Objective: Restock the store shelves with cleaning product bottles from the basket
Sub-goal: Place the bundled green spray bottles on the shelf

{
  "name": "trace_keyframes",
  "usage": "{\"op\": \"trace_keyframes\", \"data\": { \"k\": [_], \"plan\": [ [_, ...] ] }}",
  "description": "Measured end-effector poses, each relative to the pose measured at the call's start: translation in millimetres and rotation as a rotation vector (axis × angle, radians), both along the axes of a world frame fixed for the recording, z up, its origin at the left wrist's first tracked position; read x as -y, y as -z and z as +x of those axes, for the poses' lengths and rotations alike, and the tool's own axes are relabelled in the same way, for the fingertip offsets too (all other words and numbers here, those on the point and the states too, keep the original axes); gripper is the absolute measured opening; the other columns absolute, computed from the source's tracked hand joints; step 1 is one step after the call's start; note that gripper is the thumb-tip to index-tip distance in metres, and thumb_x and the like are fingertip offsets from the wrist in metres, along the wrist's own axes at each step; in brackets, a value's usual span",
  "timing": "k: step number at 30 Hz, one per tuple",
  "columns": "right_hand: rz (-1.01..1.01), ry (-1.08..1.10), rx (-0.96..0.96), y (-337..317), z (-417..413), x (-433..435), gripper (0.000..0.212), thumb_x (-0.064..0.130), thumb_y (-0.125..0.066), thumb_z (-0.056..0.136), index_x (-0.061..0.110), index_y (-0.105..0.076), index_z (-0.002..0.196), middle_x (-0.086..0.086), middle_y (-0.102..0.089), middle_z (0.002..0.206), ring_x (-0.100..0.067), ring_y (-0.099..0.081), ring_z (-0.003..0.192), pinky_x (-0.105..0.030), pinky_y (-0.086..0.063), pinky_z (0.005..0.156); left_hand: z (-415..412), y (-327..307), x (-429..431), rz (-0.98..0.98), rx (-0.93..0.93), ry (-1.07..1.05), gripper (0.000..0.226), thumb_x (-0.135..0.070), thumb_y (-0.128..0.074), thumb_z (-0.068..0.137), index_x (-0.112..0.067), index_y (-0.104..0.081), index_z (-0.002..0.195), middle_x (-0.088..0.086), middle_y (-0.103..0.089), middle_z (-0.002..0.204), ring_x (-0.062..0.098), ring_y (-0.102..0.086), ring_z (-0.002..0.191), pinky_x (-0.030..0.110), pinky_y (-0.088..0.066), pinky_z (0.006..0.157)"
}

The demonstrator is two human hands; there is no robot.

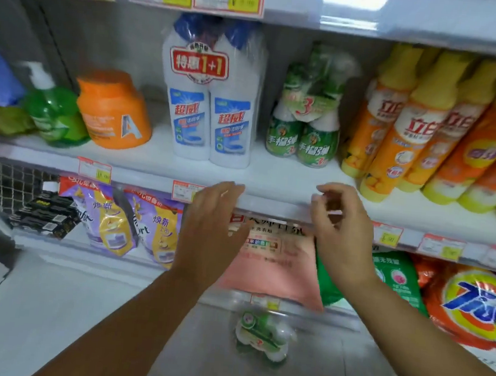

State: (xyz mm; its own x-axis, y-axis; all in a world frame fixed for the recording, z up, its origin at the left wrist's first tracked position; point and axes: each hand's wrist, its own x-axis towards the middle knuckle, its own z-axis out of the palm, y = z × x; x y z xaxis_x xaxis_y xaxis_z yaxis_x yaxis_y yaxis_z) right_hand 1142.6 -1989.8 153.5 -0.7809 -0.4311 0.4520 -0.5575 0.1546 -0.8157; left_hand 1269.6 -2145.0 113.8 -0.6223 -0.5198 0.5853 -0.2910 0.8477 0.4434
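Left hand hovering at shelf edge, fingers straight, holding nothing. Green bottle pack lying on its side well below, roughly midway between both hands. Right hand hanging alongside, fingers loosely curled, empty.

twin bottle pack on shelf, triple pack to its right, hands below
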Motion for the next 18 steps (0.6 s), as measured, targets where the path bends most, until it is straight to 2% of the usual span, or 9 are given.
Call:
{"op": "trace_keyframes", "data": {
  "k": [1,3,5,6,8,11,13,15,18],
  "plan": [
    [-0.003,0.009,-0.031,-9,-17,7,0.016,0.021,-0.061,0.095,0.026,-0.059,0.111,0.004,-0.063,0.100,-0.001,-0.059,0.089,-0.014,-0.047,0.079,-8,-6,6,-0.035,0.018,0.009,0.061,-0.034,-0.073,0.081,-0.018,-0.053,0.136,0.004,-0.054,0.138,0.023,-0.043,0.130,0.039,-0.034,0.109],
    [0.079,0.015,-0.076,-20,-54,27,0.038,0.030,-0.064,0.093,0.021,-0.054,0.129,-0.001,-0.057,0.122,-0.013,-0.056,0.113,-0.032,-0.049,0.098,-23,-10,19,-0.080,0.122,0.035,0.066,-0.045,-0.064,0.086,-0.018,-0.046,0.144,0.004,-0.046,0.150,0.026,-0.034,0.142,0.046,-0.025,0.118],
    [0.178,0.011,-0.077,-23,-87,46,0.063,0.042,-0.066,0.086,0.018,-0.045,0.140,-0.005,-0.054,0.136,-0.022,-0.052,0.125,-0.044,-0.045,0.106,-31,-3,33,-0.061,0.256,0.049,0.073,-0.054,-0.057,0.090,-0.023,-0.034,0.152,0.001,-0.029,0.160,0.023,-0.016,0.150,0.049,-0.010,0.121],
    [0.218,0.019,-0.068,-23,-101,57,0.069,0.041,-0.069,0.084,0.017,-0.042,0.143,-0.006,-0.054,0.138,-0.023,-0.051,0.127,-0.046,-0.044,0.107,-34,3,39,-0.047,0.312,0.046,0.076,-0.057,-0.057,0.090,-0.025,-0.028,0.154,-0.001,-0.022,0.163,0.021,-0.009,0.152,0.050,-0.005,0.121],
    [0.238,0.019,-0.031,-21,-121,77,0.075,0.034,-0.077,0.080,0.020,-0.040,0.143,-0.006,-0.055,0.136,-0.024,-0.053,0.125,-0.046,-0.044,0.107,-38,16,48,-0.080,0.353,0.031,0.080,-0.058,-0.060,0.087,-0.030,-0.025,0.154,-0.002,-0.021,0.163,0.020,-0.008,0.152,0.052,-0.002,0.119],
    [0.173,0.060,0.028,-15,-147,103,0.083,0.035,-0.085,0.064,0.023,-0.043,0.134,-0.004,-0.058,0.128,-0.024,-0.058,0.116,-0.047,-0.048,0.102,-42,26,54,-0.121,0.308,0.013,0.076,-0.056,-0.067,0.082,-0.030,-0.036,0.147,-0.001,-0.040,0.154,0.024,-0.026,0.147,0.057,-0.011,0.117],
    [0.174,0.139,0.033,-10,-155,115,0.089,0.033,-0.088,0.061,0.020,-0.041,0.135,-0.006,-0.055,0.130,-0.027,-0.055,0.119,-0.047,-0.046,0.103,-44,29,56,-0.146,0.285,0.017,0.074,-0.055,-0.069,0.080,-0.030,-0.038,0.143,0.000,-0.046,0.150,0.026,-0.034,0.143,0.061,-0.018,0.114],
    [0.221,0.234,-0.012,-8,-156,119,0.089,0.036,-0.090,0.063,0.014,-0.042,0.134,-0.011,-0.052,0.129,-0.031,-0.053,0.119,-0.045,-0.046,0.102,-43,29,55,-0.158,0.259,0.018,0.068,-0.057,-0.060,0.082,-0.031,-0.037,0.141,0.000,-0.047,0.148,0.027,-0.036,0.142,0.062,-0.020,0.114],
    [0.367,0.330,-0.093,-18,-141,115,0.085,0.046,-0.089,0.063,0.008,-0.046,0.125,-0.013,-0.048,0.123,-0.032,-0.053,0.111,-0.042,-0.047,0.088,-42,29,55,-0.117,0.256,0.036,0.063,-0.063,-0.041,0.085,-0.031,-0.037,0.139,0.000,-0.048,0.148,0.026,-0.036,0.143,0.061,-0.018,0.114]
  ]
}}
